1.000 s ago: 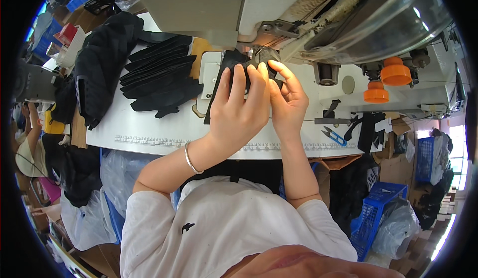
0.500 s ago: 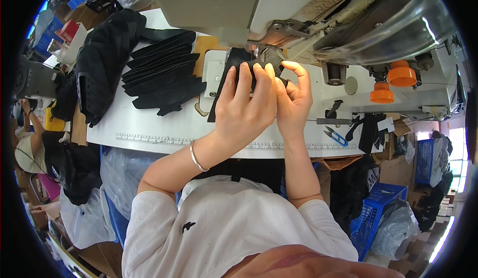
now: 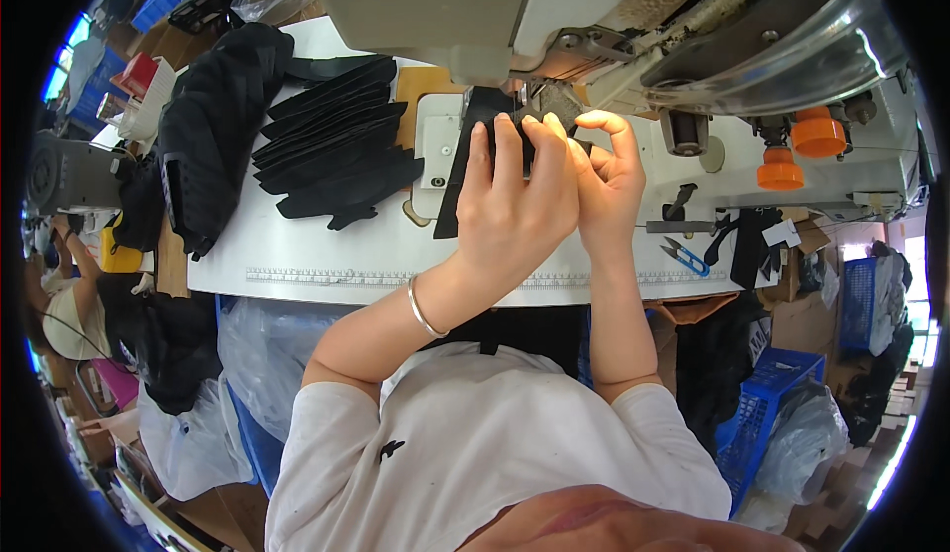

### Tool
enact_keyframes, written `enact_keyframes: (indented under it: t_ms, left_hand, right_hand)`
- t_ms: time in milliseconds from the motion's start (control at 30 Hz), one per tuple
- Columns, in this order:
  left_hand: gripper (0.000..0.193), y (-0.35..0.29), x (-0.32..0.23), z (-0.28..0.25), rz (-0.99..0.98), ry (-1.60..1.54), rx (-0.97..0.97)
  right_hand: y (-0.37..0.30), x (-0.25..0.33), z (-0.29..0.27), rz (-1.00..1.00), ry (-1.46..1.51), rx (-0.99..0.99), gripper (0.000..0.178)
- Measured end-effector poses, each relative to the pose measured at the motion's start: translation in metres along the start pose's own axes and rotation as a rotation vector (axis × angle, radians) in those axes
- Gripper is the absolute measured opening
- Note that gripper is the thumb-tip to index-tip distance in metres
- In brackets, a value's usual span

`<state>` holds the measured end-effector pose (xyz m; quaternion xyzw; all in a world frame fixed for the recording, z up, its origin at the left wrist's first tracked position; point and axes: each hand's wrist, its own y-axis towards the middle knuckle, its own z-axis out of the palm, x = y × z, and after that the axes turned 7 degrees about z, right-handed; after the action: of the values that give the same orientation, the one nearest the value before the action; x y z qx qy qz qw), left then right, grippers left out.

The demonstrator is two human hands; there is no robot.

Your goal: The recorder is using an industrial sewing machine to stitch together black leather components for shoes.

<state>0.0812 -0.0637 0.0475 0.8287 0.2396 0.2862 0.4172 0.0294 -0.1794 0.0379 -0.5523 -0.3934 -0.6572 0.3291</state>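
Under the head of a sewing machine lies a black fabric piece, partly hidden by my hands. My left hand rests on it with fingers stretched out and lying flat, their tips close to the needle area. Against it, on the right, my right hand has its index finger bent and its other fingers curled. Dark fabric shows between its thumb and index finger, though the grip itself is mostly covered. Left of the machine's plate, a fanned stack of black cut pieces lies on the white table.
A bulky black fabric bundle lies at the table's left. Blue thread snips and black strips lie at the right. A ruler strip runs along the front edge. Orange knobs stick out at the upper right.
The whole view has shifted, so the table and machine appear slightly farther right. Both hands keep nearly the same pose over the black fabric piece.
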Motion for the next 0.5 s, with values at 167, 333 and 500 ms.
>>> enact_keyframes:
  t_ms: [167,333,500]
  left_hand:
    - [0.021,0.0,0.002,0.002,0.01,0.012,0.018]
    - [0.022,0.0,0.011,0.009,0.056,-0.061,-0.079]
    - [0.02,-0.004,0.019,0.012,0.088,-0.098,-0.091]
  right_hand:
    - [0.001,-0.003,-0.003,0.013,0.022,0.036,0.028]
    - [-0.003,-0.005,0.01,-0.01,0.054,-0.034,0.028]
    - [-0.007,-0.005,0.017,0.007,0.066,-0.069,0.027]
